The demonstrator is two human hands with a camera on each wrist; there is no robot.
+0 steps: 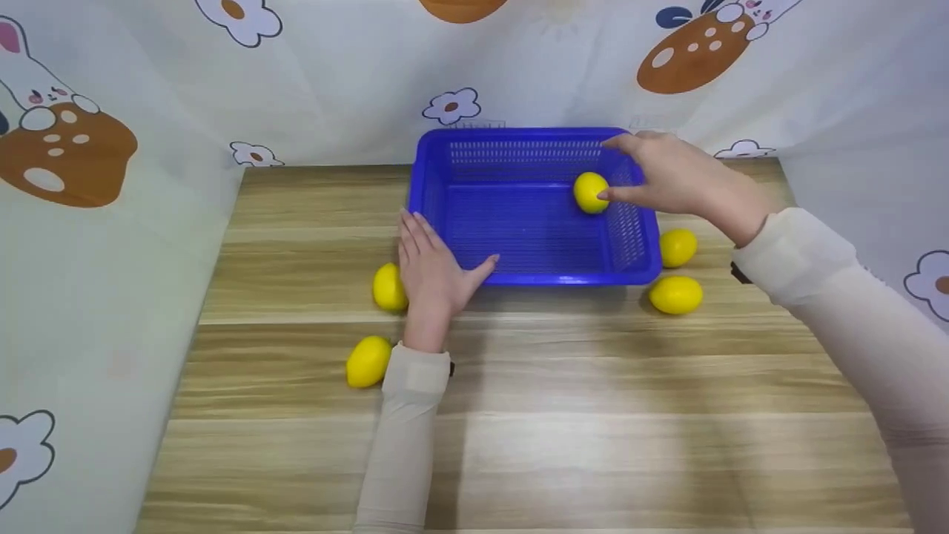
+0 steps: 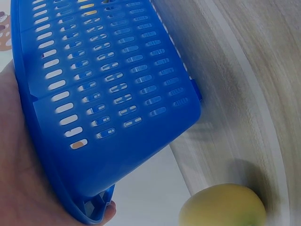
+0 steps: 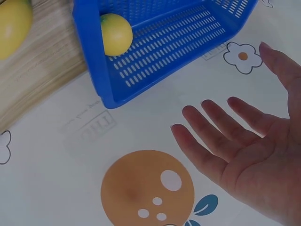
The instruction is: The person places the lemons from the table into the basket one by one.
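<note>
A blue plastic basket with slotted walls stands at the back of the table. One yellow lemon lies inside, near its right end. My left hand rests on the basket's front left corner, fingers straight along the left rim and thumb spread over the front rim. Above the right end is my right hand, its fingers spread and holding nothing; the right wrist view shows the bare palm. In the head view the thumb tip overlaps the lemon, but the right wrist view shows the hand apart from it.
Two lemons lie right of the basket, a rear lemon and a front lemon. On the left, one lemon is beside my left hand and another lemon beside the sleeve. A patterned cloth hangs behind the wooden table.
</note>
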